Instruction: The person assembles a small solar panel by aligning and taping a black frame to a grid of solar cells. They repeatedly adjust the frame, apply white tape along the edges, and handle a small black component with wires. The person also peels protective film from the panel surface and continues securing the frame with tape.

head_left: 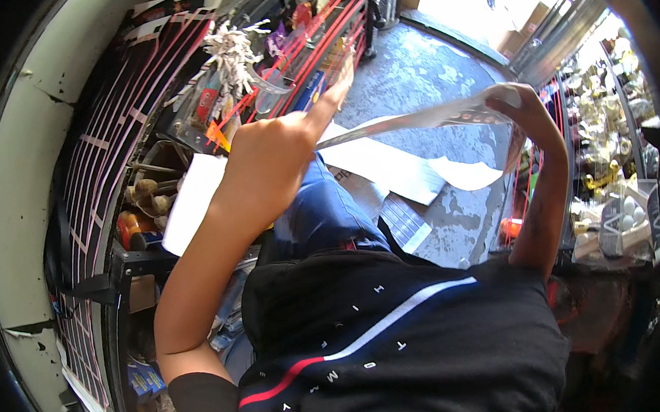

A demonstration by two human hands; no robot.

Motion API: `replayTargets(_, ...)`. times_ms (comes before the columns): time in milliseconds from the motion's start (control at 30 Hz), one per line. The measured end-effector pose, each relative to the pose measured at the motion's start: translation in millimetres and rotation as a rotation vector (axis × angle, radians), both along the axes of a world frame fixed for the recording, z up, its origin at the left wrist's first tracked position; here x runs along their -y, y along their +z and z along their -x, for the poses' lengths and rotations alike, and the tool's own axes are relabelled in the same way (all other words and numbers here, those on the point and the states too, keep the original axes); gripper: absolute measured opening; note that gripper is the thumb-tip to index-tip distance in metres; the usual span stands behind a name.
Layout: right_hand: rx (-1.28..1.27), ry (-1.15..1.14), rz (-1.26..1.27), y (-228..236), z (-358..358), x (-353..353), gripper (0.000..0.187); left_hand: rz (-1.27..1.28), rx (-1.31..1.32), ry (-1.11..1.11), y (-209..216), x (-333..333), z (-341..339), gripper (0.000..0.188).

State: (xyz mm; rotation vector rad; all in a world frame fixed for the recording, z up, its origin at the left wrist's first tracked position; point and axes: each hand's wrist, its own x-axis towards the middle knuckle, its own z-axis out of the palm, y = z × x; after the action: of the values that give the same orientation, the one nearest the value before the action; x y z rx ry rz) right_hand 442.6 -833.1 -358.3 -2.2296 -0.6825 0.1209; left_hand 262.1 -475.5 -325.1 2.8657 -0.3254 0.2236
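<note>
- My right hand (520, 105) grasps the strip (453, 114)
- I cannot tell whether my left hand (270, 157) does
- For control, both ends need level, untwisted support

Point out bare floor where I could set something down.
Bare floor shows between the red-railed left rack and the doorway, beyond the white sheets; another bare patch lies between the blue-patterned sheet and the right rack. Both racks are crowded with goods.

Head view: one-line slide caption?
A long thin strip spans left hand to right hand, white sheets and worn blue floor beyond.
</note>
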Motion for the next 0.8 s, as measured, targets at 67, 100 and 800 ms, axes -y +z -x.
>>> replayTargets(67,0.126,-0.035,-0.116,-16.6,-6.8,7.0,0.029,-0.012,0.084,0.026,-24.1,-13.4,-10.9,0.047)
replayTargets(100,0.221,-0.003,-0.22,-26.1,-7.5,5.6,0.034,0.042,0.104,0.041,-34.6,-18.0,-12.7,0.045)
replayTargets(800,1.178,0.133,-0.164,-28.5,55.4,-133.8,0.043,1.027,0.382,0.007,-85.8,15.7,12.0,0.08)
